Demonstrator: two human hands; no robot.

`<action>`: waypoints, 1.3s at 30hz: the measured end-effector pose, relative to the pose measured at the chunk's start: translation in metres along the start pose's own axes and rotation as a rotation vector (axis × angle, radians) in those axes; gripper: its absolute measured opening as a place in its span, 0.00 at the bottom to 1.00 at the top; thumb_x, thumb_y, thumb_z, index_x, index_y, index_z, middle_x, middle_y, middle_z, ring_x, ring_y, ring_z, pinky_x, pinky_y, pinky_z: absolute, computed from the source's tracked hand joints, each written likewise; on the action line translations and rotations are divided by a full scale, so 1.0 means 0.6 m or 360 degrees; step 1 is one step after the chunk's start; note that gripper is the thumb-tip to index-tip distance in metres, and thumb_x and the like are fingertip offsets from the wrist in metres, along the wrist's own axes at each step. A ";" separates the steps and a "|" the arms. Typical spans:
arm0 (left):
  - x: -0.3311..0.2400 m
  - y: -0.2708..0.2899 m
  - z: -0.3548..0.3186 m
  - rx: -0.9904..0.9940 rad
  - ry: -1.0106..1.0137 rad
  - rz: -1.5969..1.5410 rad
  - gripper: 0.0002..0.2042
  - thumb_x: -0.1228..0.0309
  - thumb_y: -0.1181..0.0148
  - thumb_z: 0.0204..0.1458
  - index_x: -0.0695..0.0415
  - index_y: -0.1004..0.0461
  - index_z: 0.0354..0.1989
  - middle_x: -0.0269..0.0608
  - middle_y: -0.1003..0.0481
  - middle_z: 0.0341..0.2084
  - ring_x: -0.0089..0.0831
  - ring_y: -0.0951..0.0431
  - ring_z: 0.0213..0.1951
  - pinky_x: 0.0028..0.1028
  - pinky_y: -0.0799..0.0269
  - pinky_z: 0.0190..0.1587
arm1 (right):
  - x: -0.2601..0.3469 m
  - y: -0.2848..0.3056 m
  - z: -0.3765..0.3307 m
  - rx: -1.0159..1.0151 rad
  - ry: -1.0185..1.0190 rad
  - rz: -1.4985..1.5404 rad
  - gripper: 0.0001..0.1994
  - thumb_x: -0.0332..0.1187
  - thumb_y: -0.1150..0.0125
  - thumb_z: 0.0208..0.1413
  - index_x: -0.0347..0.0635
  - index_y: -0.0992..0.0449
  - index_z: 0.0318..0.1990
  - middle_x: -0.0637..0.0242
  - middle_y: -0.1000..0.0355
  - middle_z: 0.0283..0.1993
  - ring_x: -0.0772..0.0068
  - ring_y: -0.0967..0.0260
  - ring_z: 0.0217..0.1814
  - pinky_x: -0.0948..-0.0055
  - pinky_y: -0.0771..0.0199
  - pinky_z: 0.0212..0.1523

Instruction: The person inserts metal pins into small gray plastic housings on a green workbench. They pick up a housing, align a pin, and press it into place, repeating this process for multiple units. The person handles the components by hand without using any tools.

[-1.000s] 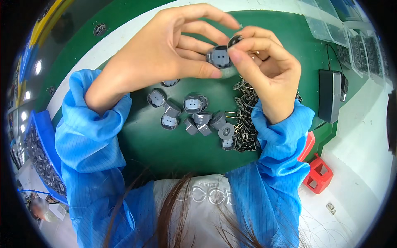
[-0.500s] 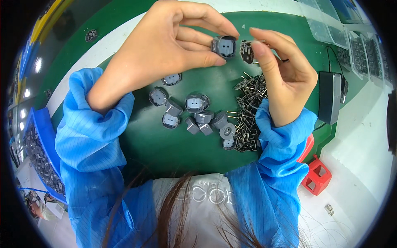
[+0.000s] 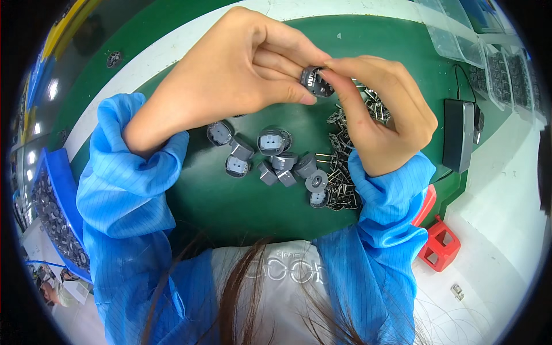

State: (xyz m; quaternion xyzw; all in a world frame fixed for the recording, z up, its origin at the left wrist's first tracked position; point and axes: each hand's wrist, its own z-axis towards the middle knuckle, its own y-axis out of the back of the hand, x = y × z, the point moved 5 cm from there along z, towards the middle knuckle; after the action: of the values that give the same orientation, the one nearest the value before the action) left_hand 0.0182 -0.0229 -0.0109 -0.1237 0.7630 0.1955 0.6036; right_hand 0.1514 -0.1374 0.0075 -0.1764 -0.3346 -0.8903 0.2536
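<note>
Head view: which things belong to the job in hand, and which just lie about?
Apparently in the job:
round dark piece held in left hand, touched by right hand
loose gray housings
pronged parts

Apparently just lying about:
black box
red stool

Round part (image 3: 315, 84) partly behind fingers (image 3: 343, 89)

Half a second earlier the dark round board (image 3: 318, 83) stood apart from the grey housing (image 3: 305, 80); now, at upper centre, it covers the housing's open face, hiding the pale two-holed insert. The right hand (image 3: 394, 100) has moved left, thumb and forefinger reaching the housing's edge. The left hand (image 3: 230, 72) has dipped slightly. At upper left of the frame, a dark disc (image 3: 114, 58) has shifted left and downward
</note>
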 end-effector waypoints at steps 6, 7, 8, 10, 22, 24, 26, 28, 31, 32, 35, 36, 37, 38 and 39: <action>0.010 0.009 0.003 -0.0030 0.0098 -0.0040 0.15 0.87 0.40 0.50 0.69 0.20 0.48 0.46 0.16 0.40 0.28 0.16 0.45 0.25 0.20 0.49 | 0.010 -0.010 -0.006 0.0106 0.0098 0.0005 0.18 0.13 0.28 0.46 0.36 0.17 0.45 0.58 0.21 0.43 0.59 0.21 0.47 0.68 0.21 0.45; 0.010 0.010 0.001 -0.0070 0.0025 -0.0046 0.16 0.87 0.40 0.50 0.68 0.20 0.48 0.46 0.16 0.40 0.28 0.16 0.45 0.26 0.20 0.49 | 0.015 -0.015 -0.002 0.0107 0.0024 0.0081 0.21 0.13 0.29 0.47 0.37 0.18 0.50 0.58 0.22 0.46 0.59 0.22 0.50 0.67 0.21 0.48; 0.013 0.010 -0.001 -0.0111 -0.0047 -0.0050 0.16 0.87 0.41 0.49 0.68 0.20 0.48 0.45 0.16 0.40 0.28 0.16 0.45 0.26 0.20 0.50 | 0.007 -0.027 -0.007 0.0154 -0.0138 0.0240 0.22 0.13 0.33 0.50 0.36 0.21 0.54 0.58 0.22 0.47 0.59 0.22 0.52 0.67 0.21 0.49; 0.015 0.009 -0.003 -0.0162 -0.0143 -0.0039 0.16 0.87 0.41 0.48 0.68 0.20 0.47 0.44 0.16 0.40 0.28 0.16 0.45 0.27 0.20 0.51 | -0.005 -0.045 -0.020 0.0210 -0.0486 0.0527 0.24 0.15 0.39 0.57 0.36 0.27 0.63 0.57 0.22 0.50 0.61 0.23 0.55 0.67 0.22 0.53; -0.006 0.020 0.001 -0.0245 -0.0290 0.0245 0.13 0.83 0.38 0.50 0.66 0.19 0.44 0.43 0.17 0.39 0.26 0.17 0.42 0.26 0.21 0.49 | -0.029 -0.028 -0.016 0.0282 -0.0845 0.0828 0.13 0.21 0.35 0.58 0.34 0.20 0.51 0.57 0.18 0.42 0.67 0.18 0.49 0.68 0.19 0.51; 0.009 0.085 0.023 -0.0251 -0.0165 0.0405 0.12 0.80 0.37 0.53 0.64 0.19 0.47 0.41 0.17 0.40 0.26 0.18 0.42 0.26 0.22 0.47 | -0.056 0.017 0.000 0.0104 -0.0447 0.0159 0.11 0.27 0.28 0.55 0.41 0.16 0.45 0.62 0.17 0.42 0.64 0.20 0.46 0.65 0.23 0.51; 0.027 0.154 0.037 -0.0540 0.0042 0.0579 0.10 0.75 0.34 0.55 0.65 0.18 0.44 0.41 0.18 0.43 0.25 0.22 0.49 0.27 0.24 0.50 | -0.070 0.050 0.008 0.0266 -0.0410 -0.0337 0.12 0.30 0.25 0.51 0.43 0.15 0.44 0.64 0.17 0.41 0.59 0.22 0.46 0.63 0.23 0.50; 0.044 0.207 0.035 -0.0818 0.0174 0.0747 0.08 0.74 0.33 0.53 0.65 0.16 0.37 0.43 0.18 0.39 0.31 0.21 0.50 0.30 0.25 0.53 | -0.083 0.059 0.000 0.0419 -0.0570 -0.0410 0.16 0.33 0.22 0.47 0.46 0.15 0.46 0.66 0.17 0.39 0.57 0.23 0.45 0.61 0.24 0.47; 0.028 0.208 0.015 -0.1151 0.0042 0.2017 0.10 0.74 0.32 0.51 0.65 0.17 0.40 0.47 0.20 0.36 0.43 0.21 0.48 0.37 0.26 0.56 | -0.085 0.059 -0.012 0.0578 -0.0529 -0.0400 0.20 0.32 0.22 0.45 0.46 0.17 0.49 0.67 0.17 0.35 0.56 0.23 0.43 0.60 0.23 0.45; 0.032 0.194 0.023 -0.1181 -0.0156 0.2030 0.11 0.73 0.32 0.50 0.65 0.18 0.41 0.47 0.21 0.35 0.46 0.22 0.47 0.39 0.27 0.57 | -0.086 0.058 -0.016 0.0588 -0.0513 -0.0472 0.20 0.31 0.22 0.45 0.46 0.17 0.49 0.67 0.17 0.35 0.55 0.23 0.43 0.59 0.23 0.45; 0.021 0.160 0.025 -0.1016 -0.0614 0.2114 0.13 0.74 0.33 0.51 0.63 0.19 0.45 0.45 0.20 0.36 0.41 0.21 0.45 0.36 0.26 0.53 | -0.094 0.045 -0.027 0.0652 -0.0446 -0.0516 0.18 0.25 0.27 0.47 0.46 0.17 0.49 0.66 0.18 0.35 0.57 0.25 0.41 0.62 0.24 0.44; 0.015 0.151 0.022 -0.0910 -0.0741 0.2147 0.14 0.74 0.33 0.52 0.62 0.20 0.47 0.44 0.20 0.37 0.37 0.20 0.43 0.34 0.25 0.50 | -0.092 0.045 -0.024 0.0600 -0.0515 -0.0463 0.18 0.24 0.29 0.49 0.47 0.16 0.50 0.65 0.19 0.35 0.59 0.25 0.39 0.64 0.24 0.44; 0.020 0.148 0.014 -0.0640 -0.0630 0.2019 0.14 0.74 0.35 0.55 0.60 0.20 0.51 0.40 0.20 0.40 0.31 0.20 0.43 0.29 0.26 0.46 | -0.087 0.040 -0.019 0.0551 -0.0584 -0.0397 0.18 0.23 0.31 0.51 0.48 0.16 0.51 0.65 0.19 0.35 0.61 0.26 0.38 0.66 0.25 0.43; 0.002 0.099 0.007 -0.0146 -0.0358 0.1392 0.18 0.71 0.33 0.54 0.58 0.23 0.54 0.42 0.24 0.40 0.39 0.24 0.46 0.34 0.28 0.48 | -0.086 0.038 -0.020 0.0502 -0.0668 -0.0354 0.18 0.22 0.33 0.52 0.49 0.16 0.51 0.64 0.20 0.35 0.64 0.26 0.37 0.69 0.25 0.43; -0.023 0.058 -0.014 0.0300 -0.0628 0.1314 0.20 0.75 0.31 0.50 0.59 0.23 0.53 0.43 0.27 0.41 0.40 0.25 0.45 0.36 0.28 0.48 | -0.083 0.039 -0.016 0.0416 -0.0676 -0.0200 0.18 0.21 0.34 0.54 0.48 0.16 0.52 0.64 0.21 0.35 0.67 0.27 0.36 0.71 0.25 0.41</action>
State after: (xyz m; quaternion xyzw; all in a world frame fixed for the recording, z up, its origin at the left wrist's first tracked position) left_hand -0.0007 0.0036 0.0093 0.2853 0.6333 0.3688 0.6176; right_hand 0.2033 -0.1426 -0.0119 -0.3041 -0.5028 -0.7966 0.1423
